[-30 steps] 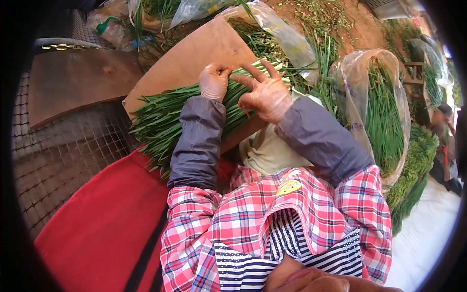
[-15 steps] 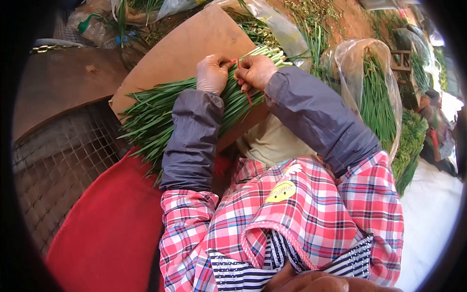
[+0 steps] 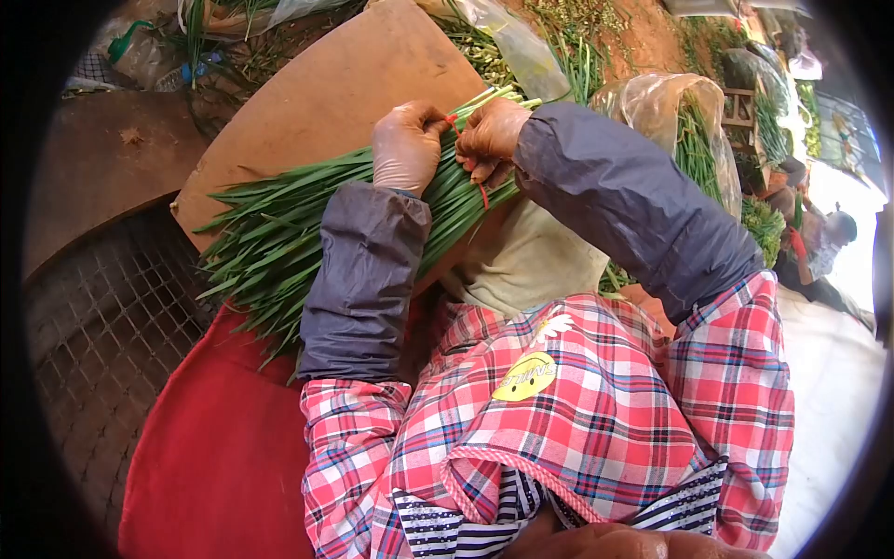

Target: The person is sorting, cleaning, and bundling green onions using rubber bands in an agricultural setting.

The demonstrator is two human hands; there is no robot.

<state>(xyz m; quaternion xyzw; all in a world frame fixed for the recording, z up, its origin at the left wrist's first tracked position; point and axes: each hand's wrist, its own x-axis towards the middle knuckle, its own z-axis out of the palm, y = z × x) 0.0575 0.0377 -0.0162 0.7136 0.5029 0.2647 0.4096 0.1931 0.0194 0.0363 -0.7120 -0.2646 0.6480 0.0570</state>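
Observation:
A thick bundle of garlic chives (image 3: pixel 300 216) lies across a tan board, its long green leaves fanned to the left and its pale stem ends at upper right. Around the bundle, near the stems, runs a thin red tie (image 3: pixel 483 195). My left hand (image 3: pixel 404 149), in a thin translucent glove, rests over the leaves, thumb and finger closed on the tie's upper part. Close beside it on the right, my right hand (image 3: pixel 494 130) is closed with bent fingers pinching the tie lower down. Its fingers hide part of the tie, so I cannot see whether it is knotted.
The tan board (image 3: pixel 345 79) slopes under the bundle. A plastic bag of greens (image 3: pixel 694 149) stands at right. A metal mesh (image 3: pixel 112 298) and red cloth (image 3: pixel 219 447) are at left. Another person (image 3: pixel 819 238) sits at far right.
The view has shifted slightly, bringing more of the person at far right into sight. Both hands remain at the red tie, with the right fingers now lower and more curled.

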